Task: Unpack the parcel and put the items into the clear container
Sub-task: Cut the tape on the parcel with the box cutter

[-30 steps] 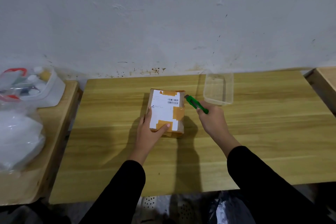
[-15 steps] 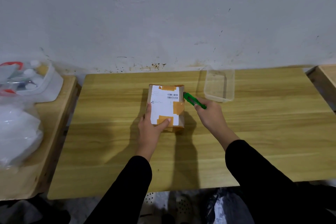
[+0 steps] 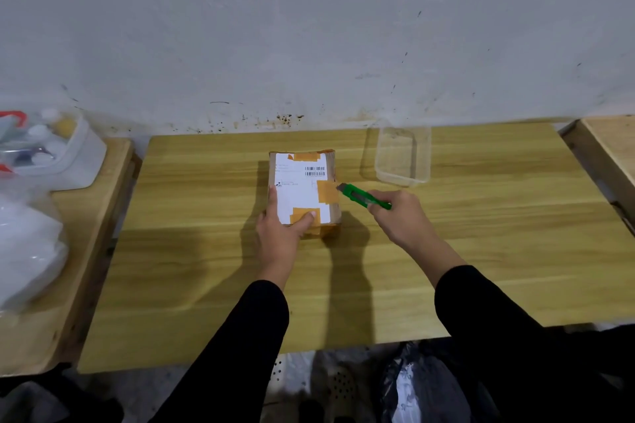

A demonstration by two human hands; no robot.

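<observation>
A brown cardboard parcel (image 3: 304, 187) with a white shipping label and strips of orange-brown tape lies flat at the middle of the wooden table (image 3: 481, 251). My left hand (image 3: 283, 232) grips its near left corner, thumb on the top face. My right hand (image 3: 400, 215) holds a green box cutter (image 3: 364, 196), whose blade tip touches the tape on the parcel's right edge. An empty clear container (image 3: 403, 156) stands at the back, right of the parcel.
A lower wooden bench on the left carries a white tub (image 3: 65, 154) of small bottles and a clear plastic bag (image 3: 27, 244). Another wooden surface (image 3: 611, 144) edges in at the far right. A grey wall runs behind the table.
My right hand has drawn the cutter toward me along the parcel's right edge, from its far corner to about the middle. The left hand still holds the parcel in place.
</observation>
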